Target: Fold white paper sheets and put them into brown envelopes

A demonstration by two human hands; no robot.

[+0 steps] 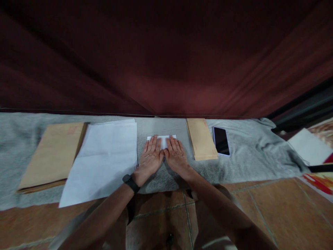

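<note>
white folded paper slip [164, 140] lies pressed flat under the spread left hand [150, 157] and right hand [177, 156]; small brown envelope [201, 143] right of it untouched, folding seemingly done.

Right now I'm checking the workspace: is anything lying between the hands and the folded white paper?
Nothing visible does. The left hand and right hand already rest flat on the folded white paper, on the grey cloth. The white sheets and small brown envelopes lie off to the sides.
</note>
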